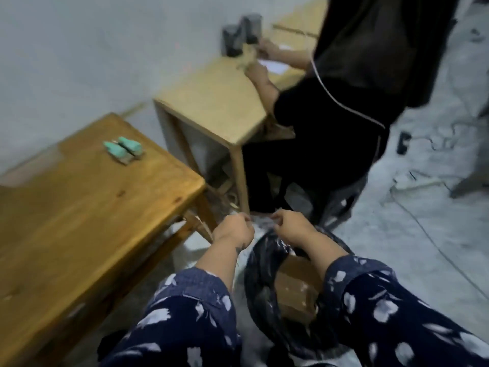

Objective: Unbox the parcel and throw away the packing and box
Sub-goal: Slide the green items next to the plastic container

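A black bin bag (262, 263) stands on the floor beside the wooden surface (79, 207); the cardboard box (293, 287) lies inside it, below both hands; the left hand (234, 229) and right hand (292, 229) have fingers curled, pinching crinkled clear packing (263, 223) between them above the bag's mouth.

A bare workroom: plain wooden tables (87, 186) stand in a row against a blank grey wall (79, 49), cables (423, 229) trail over the concrete floor (397, 247), and a second person (344, 102) in black works at the next table.
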The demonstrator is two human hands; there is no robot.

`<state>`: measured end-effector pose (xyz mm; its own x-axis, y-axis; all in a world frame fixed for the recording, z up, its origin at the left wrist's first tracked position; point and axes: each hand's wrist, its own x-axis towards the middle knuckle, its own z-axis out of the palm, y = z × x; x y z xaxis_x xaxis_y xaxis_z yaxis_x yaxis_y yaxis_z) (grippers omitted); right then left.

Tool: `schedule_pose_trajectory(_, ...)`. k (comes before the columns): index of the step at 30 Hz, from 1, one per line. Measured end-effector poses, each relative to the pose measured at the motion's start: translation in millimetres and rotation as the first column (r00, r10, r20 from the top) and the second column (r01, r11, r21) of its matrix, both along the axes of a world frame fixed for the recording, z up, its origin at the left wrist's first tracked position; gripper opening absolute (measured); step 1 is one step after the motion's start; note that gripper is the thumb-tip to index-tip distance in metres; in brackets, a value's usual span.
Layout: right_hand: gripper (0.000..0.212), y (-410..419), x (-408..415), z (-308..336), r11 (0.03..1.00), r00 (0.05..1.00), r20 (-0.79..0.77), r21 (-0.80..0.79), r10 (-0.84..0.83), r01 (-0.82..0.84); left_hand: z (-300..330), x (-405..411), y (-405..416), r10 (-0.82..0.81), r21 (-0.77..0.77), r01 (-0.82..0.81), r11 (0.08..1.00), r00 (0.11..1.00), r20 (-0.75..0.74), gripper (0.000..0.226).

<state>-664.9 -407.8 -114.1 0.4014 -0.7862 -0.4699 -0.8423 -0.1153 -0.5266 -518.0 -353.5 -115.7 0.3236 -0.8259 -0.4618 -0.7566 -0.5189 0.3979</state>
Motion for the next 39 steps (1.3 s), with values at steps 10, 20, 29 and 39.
schedule_pose_trajectory(10, 0.035, 5.6, 203.8, 85.8, 0.926, 0.937, 0.029, -0.166, 0.347, -0.338, 82.0, 181.8, 49.4, 0.403, -0.223, -0.379, 0.898, 0.913, 0.069, 0.032)
schedule_pose_trajectory(20, 0.048, -10.6, 365.8, 85.5, 0.898, 0.938, -0.045, -0.278, 0.344, -0.342, 87.1, 373.1, 77.9, 0.51, -0.309, -0.446, 0.84, 0.843, 0.172, 0.031)
schedule_pose_trajectory(29, 0.085, -42.4, 424.8, 49.8, 0.958, 0.988, -0.111, -0.253, 0.11, -0.135, 62.8, 471.0, 95.8, 0.68, -0.396, -0.57, 0.719, 0.694, 0.237, 0.061)
schedule_pose_trajectory(39, 0.079, -80.9, 494.4, 36.0, 0.929, 0.97, -0.191, -0.306, 0.153, -0.206, 40.2, 522.7, 77.7, 0.835, -0.368, -0.762, 0.533, 0.542, 0.088, 0.096)
